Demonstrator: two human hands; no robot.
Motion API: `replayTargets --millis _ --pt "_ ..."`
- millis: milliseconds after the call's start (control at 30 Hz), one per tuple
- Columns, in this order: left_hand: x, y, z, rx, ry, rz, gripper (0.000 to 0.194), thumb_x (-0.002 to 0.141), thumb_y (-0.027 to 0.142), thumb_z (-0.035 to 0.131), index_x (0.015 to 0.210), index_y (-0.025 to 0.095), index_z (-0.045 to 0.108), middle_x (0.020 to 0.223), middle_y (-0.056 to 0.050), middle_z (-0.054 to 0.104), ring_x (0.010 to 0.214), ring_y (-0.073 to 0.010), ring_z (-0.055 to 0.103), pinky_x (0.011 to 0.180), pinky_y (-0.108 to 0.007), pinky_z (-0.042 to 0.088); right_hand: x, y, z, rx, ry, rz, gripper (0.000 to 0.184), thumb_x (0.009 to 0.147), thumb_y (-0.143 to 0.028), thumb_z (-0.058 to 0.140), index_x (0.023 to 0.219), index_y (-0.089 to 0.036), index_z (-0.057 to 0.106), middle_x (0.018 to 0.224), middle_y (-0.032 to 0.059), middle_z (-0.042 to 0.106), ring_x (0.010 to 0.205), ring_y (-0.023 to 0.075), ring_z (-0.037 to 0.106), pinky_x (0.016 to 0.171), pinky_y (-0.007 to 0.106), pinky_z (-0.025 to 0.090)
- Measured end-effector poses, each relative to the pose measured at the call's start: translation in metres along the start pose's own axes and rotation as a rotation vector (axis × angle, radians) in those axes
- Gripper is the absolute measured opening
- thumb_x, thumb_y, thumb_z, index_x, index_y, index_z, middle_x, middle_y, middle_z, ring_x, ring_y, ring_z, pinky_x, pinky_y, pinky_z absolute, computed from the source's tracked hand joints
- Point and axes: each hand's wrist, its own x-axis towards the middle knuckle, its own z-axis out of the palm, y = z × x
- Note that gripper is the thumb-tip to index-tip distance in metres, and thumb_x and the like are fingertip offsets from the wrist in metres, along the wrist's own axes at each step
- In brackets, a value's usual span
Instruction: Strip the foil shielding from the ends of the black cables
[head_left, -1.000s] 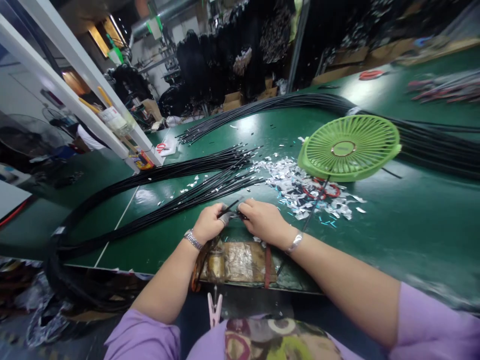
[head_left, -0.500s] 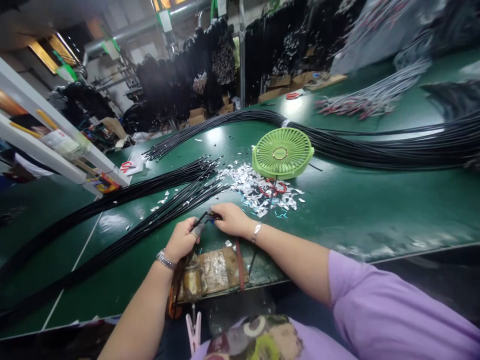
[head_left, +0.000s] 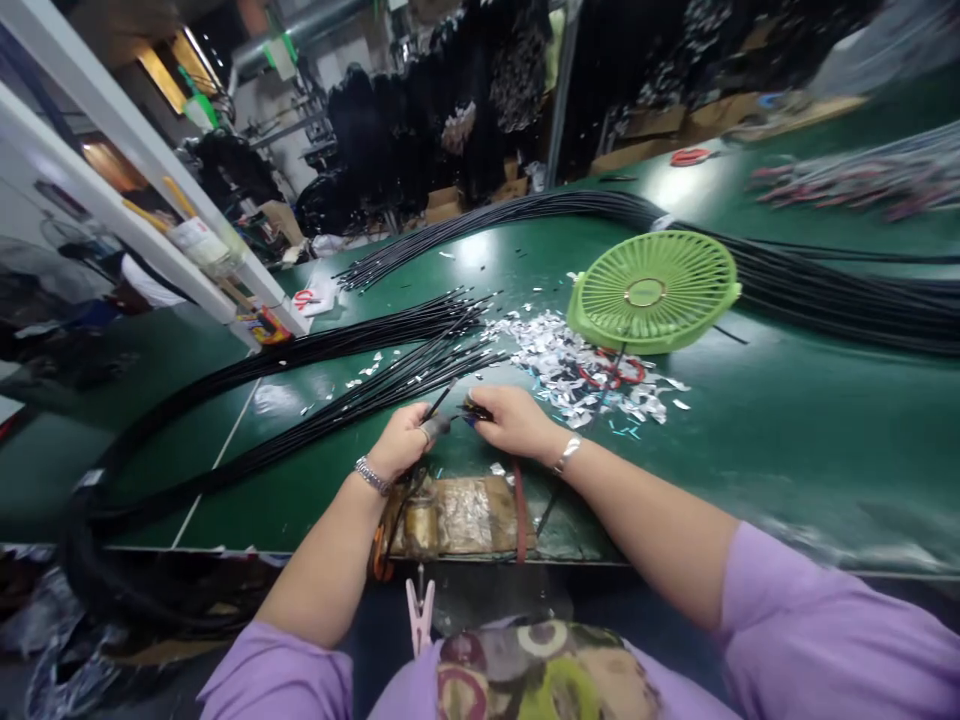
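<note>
My left hand (head_left: 405, 440) is closed on a black cable (head_left: 439, 398), whose end sticks up past the thumb; a grey cover wraps a fingertip. Close on its right, my right hand (head_left: 517, 422) is closed round a small dark tool (head_left: 475, 408) with a bit of blue, mostly hidden in the fingers. A thin piece shows in the small gap between the hands. Behind them, the ends of a black cable bundle (head_left: 352, 415) lie on the green table (head_left: 810, 440). Below the hands sits a taped block (head_left: 469, 515) with a reddish band.
White and blue scraps (head_left: 551, 350) lie in a heap beside a green fan (head_left: 652, 290), with red handles (head_left: 630, 373) among them. A long cable bundle (head_left: 570, 203) curves behind. A white shelf frame (head_left: 247, 275) stands at left. A pink clothespin (head_left: 421, 612) hangs at the table's front edge.
The view has swung left, so the table's things appear further right. My hands have drawn slightly apart, and the cable end in my left hand now points up more steeply.
</note>
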Motion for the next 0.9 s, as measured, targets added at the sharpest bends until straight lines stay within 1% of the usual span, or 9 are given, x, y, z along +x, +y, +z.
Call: replayTargets --millis 100,167,300,333,500,700,767,833,900 --pt "0.001 -0.002 0.002 -0.027 -0.056 -0.032 0.047 0.062 0.056 0.076 0.066 0.015 0.052 0.043 0.009 0.037 0.039 -0.0032 0.027 0.041 -0.02 0.017 -0.002 0.003 -0.004 0.093 -0.04 -0.036 0.019 0.071 -0.021 0.051 0.058 -0.022 0.038 0.055 -0.0036 0.042 0.055 0.0118 0.035 0.055 0.026 0.028" --pt "0.001 -0.002 0.001 -0.032 -0.054 -0.038 0.048 0.06 0.057 0.076 0.065 0.015 0.052 0.043 0.008 0.038 0.039 -0.0032 0.028 0.041 -0.02 0.017 0.0 0.011 -0.011 0.178 -0.02 0.018 0.02 0.073 -0.027 0.053 0.057 -0.022 0.042 0.053 -0.0032 0.044 0.054 0.0123 0.038 0.055 0.026 0.03" --pt "-0.001 0.001 -0.005 -0.067 0.02 -0.022 0.049 0.062 0.06 0.072 0.067 0.015 0.055 0.041 0.009 0.036 0.037 -0.0032 0.025 0.039 -0.02 0.015 0.005 0.026 -0.026 0.375 0.317 0.298 0.021 0.075 -0.038 0.052 0.063 -0.022 0.048 0.052 -0.0037 0.046 0.051 0.0127 0.041 0.053 0.026 0.033" --pt "-0.001 0.001 -0.006 -0.074 0.019 -0.026 0.048 0.063 0.06 0.071 0.067 0.015 0.056 0.041 0.009 0.036 0.037 -0.0032 0.024 0.039 -0.02 0.015 0.005 0.026 -0.026 0.397 0.311 0.318 0.024 0.076 -0.042 0.053 0.063 -0.022 0.048 0.052 -0.004 0.045 0.051 0.0125 0.04 0.052 0.026 0.033" --pt "0.001 -0.005 -0.005 -0.105 -0.01 -0.027 0.048 0.06 0.057 0.076 0.067 0.014 0.056 0.044 0.009 0.037 0.039 -0.0029 0.025 0.041 -0.02 0.016 -0.001 0.013 -0.008 0.246 0.073 0.194 0.039 0.077 -0.054 0.057 0.058 -0.022 0.045 0.053 -0.003 0.045 0.053 0.0123 0.038 0.052 0.027 0.03" --pt "0.004 -0.012 -0.003 0.066 -0.016 0.061 0.041 0.068 0.052 0.072 0.066 0.014 0.058 0.054 0.005 0.044 0.052 -0.0071 0.035 0.05 -0.022 0.027 -0.003 0.003 0.004 0.022 -0.026 0.062 0.02 0.075 -0.027 0.055 0.061 -0.021 0.042 0.06 -0.0014 0.047 0.059 0.0132 0.039 0.057 0.027 0.03" --pt "0.003 -0.01 -0.004 0.154 -0.024 0.118 0.04 0.067 0.05 0.074 0.063 0.014 0.057 0.056 0.003 0.048 0.056 -0.0086 0.039 0.053 -0.022 0.03 -0.005 0.002 0.004 0.101 -0.083 0.049 0.018 0.074 -0.026 0.056 0.062 -0.021 0.044 0.061 -0.0011 0.047 0.06 0.0132 0.039 0.058 0.027 0.032" --pt "0.0 -0.007 -0.006 0.158 -0.083 0.147 0.042 0.065 0.052 0.074 0.062 0.015 0.056 0.055 0.003 0.048 0.055 -0.0087 0.039 0.053 -0.022 0.031 -0.008 0.002 0.005 0.338 -0.17 0.076 0.02 0.078 -0.035 0.055 0.066 -0.02 0.047 0.06 -0.0023 0.045 0.056 0.0122 0.038 0.055 0.027 0.033" --pt "-0.002 -0.005 -0.008 0.077 -0.197 0.118 0.046 0.065 0.057 0.072 0.064 0.015 0.055 0.051 0.004 0.047 0.048 -0.0077 0.037 0.049 -0.022 0.029 -0.009 0.002 0.009 0.619 -0.265 0.131 0.027 0.082 -0.047 0.049 0.073 -0.021 0.047 0.056 -0.0048 0.042 0.049 0.0107 0.033 0.049 0.025 0.03"
